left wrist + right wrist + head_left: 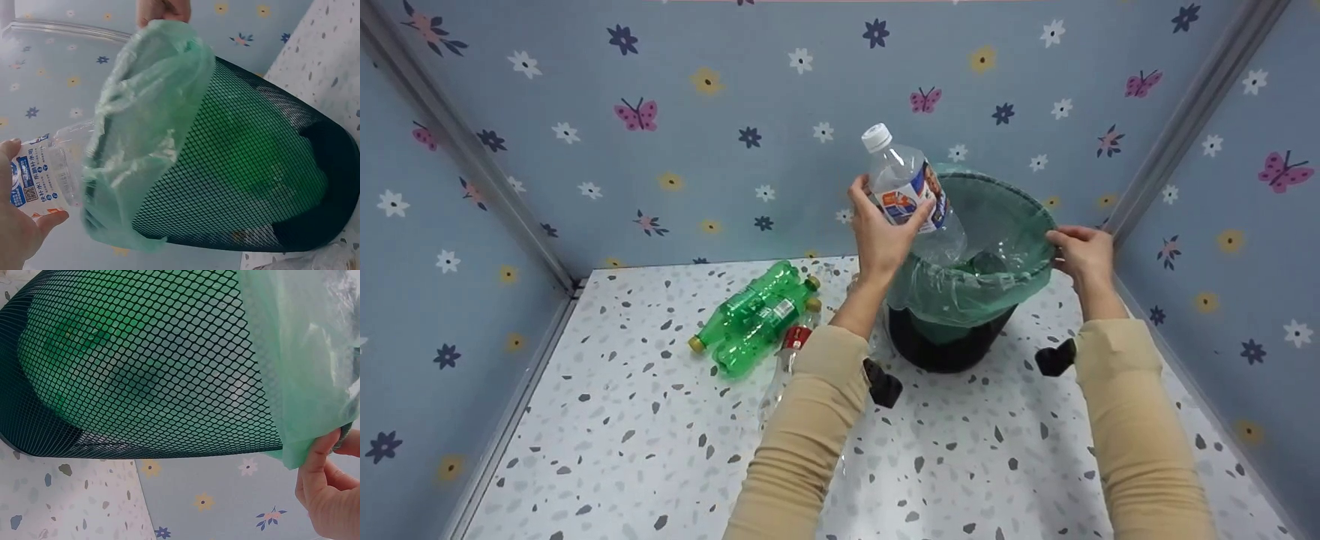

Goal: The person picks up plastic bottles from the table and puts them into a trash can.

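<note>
Head: left hand [885, 238] grips a clear capped bottle [913, 187], upper centre, base toward the bin [945, 352]; right hand [1086, 253], well apart, pinches the liner [960, 298] at its rim, presumably to steady it. Left wrist: bottle at left edge, held by its label [35, 175], apparently leaving the base free. Right wrist: right hand clamps liner, lower right, likely against slipping.

A white speckled surface [645, 457] spreads below, flecked with grey chips. Behind the speckled surface stands a blue back wall [780, 90] printed with flowers and butterflies; a matching left wall [442, 217] and right wall [1215, 225] flank it. Grey metal strips [472, 146] rise from its far corners. A pale sheen [885, 472] lies on its near part.
</note>
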`<state>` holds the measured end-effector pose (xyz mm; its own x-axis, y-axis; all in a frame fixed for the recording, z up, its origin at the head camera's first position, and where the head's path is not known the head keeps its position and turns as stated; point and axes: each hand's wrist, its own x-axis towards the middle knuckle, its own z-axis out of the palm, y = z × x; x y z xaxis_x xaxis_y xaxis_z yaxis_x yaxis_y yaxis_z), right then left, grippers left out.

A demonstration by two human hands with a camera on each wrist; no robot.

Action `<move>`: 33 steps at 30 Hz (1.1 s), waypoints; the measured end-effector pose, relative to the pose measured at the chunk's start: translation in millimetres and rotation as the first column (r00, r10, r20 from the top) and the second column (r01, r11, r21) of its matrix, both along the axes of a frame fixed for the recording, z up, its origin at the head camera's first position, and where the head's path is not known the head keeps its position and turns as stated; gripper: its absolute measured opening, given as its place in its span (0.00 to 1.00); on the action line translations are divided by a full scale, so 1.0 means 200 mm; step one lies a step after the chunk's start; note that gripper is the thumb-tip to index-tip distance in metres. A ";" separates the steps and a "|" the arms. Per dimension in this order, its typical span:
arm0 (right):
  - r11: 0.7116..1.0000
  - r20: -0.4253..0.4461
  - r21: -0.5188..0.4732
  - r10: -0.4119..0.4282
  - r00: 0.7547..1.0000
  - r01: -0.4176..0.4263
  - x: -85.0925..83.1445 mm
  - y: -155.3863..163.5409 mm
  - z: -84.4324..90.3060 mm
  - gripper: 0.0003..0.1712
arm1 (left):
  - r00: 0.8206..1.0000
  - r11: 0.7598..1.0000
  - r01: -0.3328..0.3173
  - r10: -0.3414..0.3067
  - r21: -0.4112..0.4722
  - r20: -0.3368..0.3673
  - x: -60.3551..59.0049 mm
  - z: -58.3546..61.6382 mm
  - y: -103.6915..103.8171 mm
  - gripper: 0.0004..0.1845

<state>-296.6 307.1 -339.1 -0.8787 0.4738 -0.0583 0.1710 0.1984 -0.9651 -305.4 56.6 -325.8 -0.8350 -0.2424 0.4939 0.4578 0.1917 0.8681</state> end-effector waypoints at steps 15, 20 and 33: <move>0.999 -0.009 -0.044 0.002 1.000 -0.003 0.00 0.01 0.00 0.20 | 0.993 0.958 0.118 -0.121 -0.262 0.004 -0.01 -0.06 0.01 0.43; 0.997 -0.022 -0.078 0.019 1.000 -0.020 0.02 0.00 0.02 0.19 | 0.993 0.941 0.104 -0.116 -0.321 -0.018 -0.01 -0.08 0.00 0.42; 0.979 -0.086 -0.195 0.047 0.995 -0.063 -0.33 0.30 -0.33 0.18 | 0.996 0.929 0.066 -0.084 -0.365 -0.035 0.04 -0.16 -0.10 0.16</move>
